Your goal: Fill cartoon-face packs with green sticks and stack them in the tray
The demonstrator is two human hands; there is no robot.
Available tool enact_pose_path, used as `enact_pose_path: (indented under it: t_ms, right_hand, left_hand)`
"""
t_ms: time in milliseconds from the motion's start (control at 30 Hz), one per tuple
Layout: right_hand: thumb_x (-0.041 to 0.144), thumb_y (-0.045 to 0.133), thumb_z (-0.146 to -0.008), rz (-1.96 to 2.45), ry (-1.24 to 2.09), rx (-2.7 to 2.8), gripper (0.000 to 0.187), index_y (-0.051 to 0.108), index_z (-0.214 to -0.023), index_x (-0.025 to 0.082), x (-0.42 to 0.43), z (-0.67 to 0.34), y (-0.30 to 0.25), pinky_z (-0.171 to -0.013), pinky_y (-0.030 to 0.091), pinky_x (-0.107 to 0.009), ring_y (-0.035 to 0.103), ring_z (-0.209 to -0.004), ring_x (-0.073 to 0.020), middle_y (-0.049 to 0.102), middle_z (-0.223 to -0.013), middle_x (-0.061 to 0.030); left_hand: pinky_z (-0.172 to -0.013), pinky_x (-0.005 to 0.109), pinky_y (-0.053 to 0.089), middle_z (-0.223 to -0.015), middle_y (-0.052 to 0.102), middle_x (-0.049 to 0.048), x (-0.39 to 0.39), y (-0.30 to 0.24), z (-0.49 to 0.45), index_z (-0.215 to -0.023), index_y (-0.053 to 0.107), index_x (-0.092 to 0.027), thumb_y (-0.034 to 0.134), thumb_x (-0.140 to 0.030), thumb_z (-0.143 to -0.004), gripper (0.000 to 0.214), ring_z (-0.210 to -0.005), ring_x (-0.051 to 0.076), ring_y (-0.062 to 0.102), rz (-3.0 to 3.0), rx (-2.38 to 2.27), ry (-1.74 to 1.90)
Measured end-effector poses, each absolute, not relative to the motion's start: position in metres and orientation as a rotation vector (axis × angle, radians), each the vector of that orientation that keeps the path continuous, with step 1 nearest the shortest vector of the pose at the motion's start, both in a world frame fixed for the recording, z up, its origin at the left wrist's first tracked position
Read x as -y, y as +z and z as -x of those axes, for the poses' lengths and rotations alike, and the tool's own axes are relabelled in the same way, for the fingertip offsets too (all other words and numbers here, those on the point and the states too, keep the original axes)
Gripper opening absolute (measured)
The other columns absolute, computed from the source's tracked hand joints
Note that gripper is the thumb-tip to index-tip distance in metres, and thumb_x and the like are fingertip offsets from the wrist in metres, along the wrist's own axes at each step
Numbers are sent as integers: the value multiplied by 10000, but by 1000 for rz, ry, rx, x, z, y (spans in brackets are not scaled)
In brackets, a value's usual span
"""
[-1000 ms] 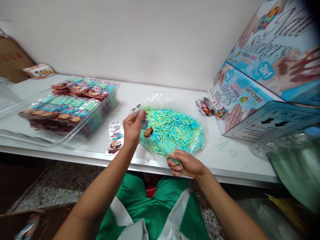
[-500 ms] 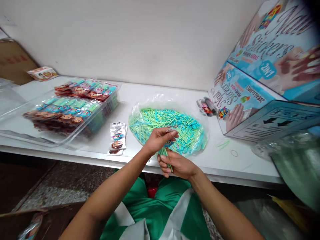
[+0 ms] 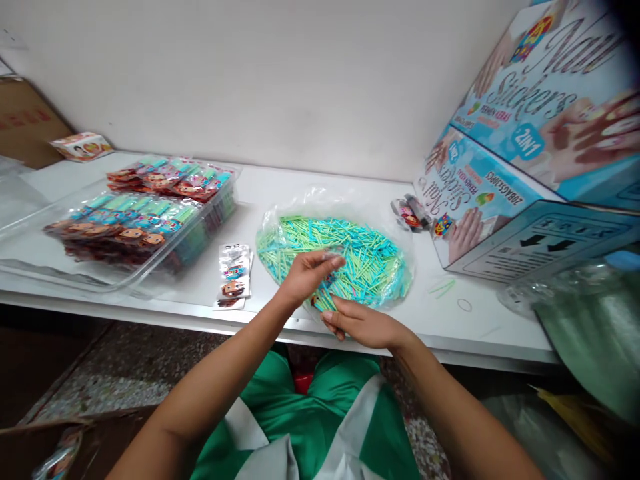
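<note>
A heap of thin blue and green sticks (image 3: 350,257) lies on a clear plastic bag on the white table (image 3: 320,187). My left hand (image 3: 307,273) is closed over the near edge of the heap, pinching a small clear packet with a cartoon sticker. My right hand (image 3: 363,323) sits just below it at the table's front edge, fingers closed on a few sticks. The two hands touch each other. A small stack of sticker packets (image 3: 234,277) lies left of the heap.
A clear tray (image 3: 30,267) with several rows of filled packets stands at the left. Big nail-sticker boxes (image 3: 505,193) stand at the right, with a few loose packets (image 3: 411,213) beside them. A green plastic bag (image 3: 595,327) hangs at the far right.
My left hand came down from the far left of the heap to its near edge with the packet. My right hand shifted left and met it with the sticks.
</note>
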State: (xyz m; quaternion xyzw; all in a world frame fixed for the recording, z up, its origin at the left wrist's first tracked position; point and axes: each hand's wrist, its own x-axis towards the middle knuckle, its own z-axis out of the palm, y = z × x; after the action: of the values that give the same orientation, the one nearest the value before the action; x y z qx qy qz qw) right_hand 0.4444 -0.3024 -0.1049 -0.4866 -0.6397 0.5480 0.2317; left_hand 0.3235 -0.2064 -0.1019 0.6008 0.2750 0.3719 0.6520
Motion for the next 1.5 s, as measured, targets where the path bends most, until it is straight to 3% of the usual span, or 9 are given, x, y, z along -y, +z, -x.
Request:
enact_pose_path:
  t_ms: [333,467,600,767,933,1133,1367,1500]
  right_hand:
    - [327,314,-916,1629,990,2128,241,488,-890,162,299,-441,-100,-608,389,-274,530,-666,-164,585,-757,-56]
    - [384,281,-926,1688,869,2129,300,479,-939,160,297,-449,-96,-647,396,-288,544,-730,-184,597,-846,-84]
    - [435,244,-934,1758,701,2096,338,458,-983,179,298,-466,-82,-677,391,-294,542,-746,-182,580,-834,-63]
    - [399,252,-945,1774,502,2149,245,398,-896,208,297,-473,-60,-585,347,-270,479,-613,-153,501,-701,0]
    - [356,291,-941,1788,354,2307,199,393,-861,205,292,-470,-43,-542,292,-268,468,-596,-154,515,-715,-21]
    - [358,318,-937,1809,334,2502,211,436,-894,188,291,-464,-35,-558,295,-268,537,-660,-183,587,-783,-74]
    - [331,352,-930,1826,360,2645,215,495,-925,170,291,-462,-36,-580,332,-274,600,-718,-223,640,-822,-117]
    - [205,418,-879,1897,442,2600,301,470,-1162,118,291,-460,-40,-614,383,-286,626,-759,-244,666,-886,-157]
  left_hand:
    - [-706,268,447,-721,675,17,216,-102,-319,-770,722,-158,645,-364,-722,225,-743,162,597,-1567,-673,864]
    - [-700,254,445,-738,682,24,212,-99,-311,-753,713,-149,666,-359,-706,220,-730,148,600,-1364,-739,959]
    - [-662,246,445,-719,684,44,208,-100,-297,-730,683,-133,736,-354,-634,247,-686,138,609,-1117,-754,909]
    - [-620,228,423,-683,659,30,218,-109,-292,-700,650,-123,756,-323,-611,243,-638,118,580,-1137,-743,832]
    - [-613,225,414,-665,621,8,226,-110,-295,-687,625,-129,736,-302,-631,213,-627,112,552,-1311,-758,845]
    - [-535,229,375,-575,556,-15,230,-107,-287,-713,611,-177,618,-387,-735,211,-576,135,530,-1691,-877,833]
    - [-731,302,375,-789,637,53,230,-111,-281,-807,599,-190,490,-366,-844,210,-793,201,570,-2359,-955,828]
    - [-794,339,350,-815,635,78,230,-107,-281,-858,575,-178,441,-299,-871,181,-834,219,566,-2625,-880,714]
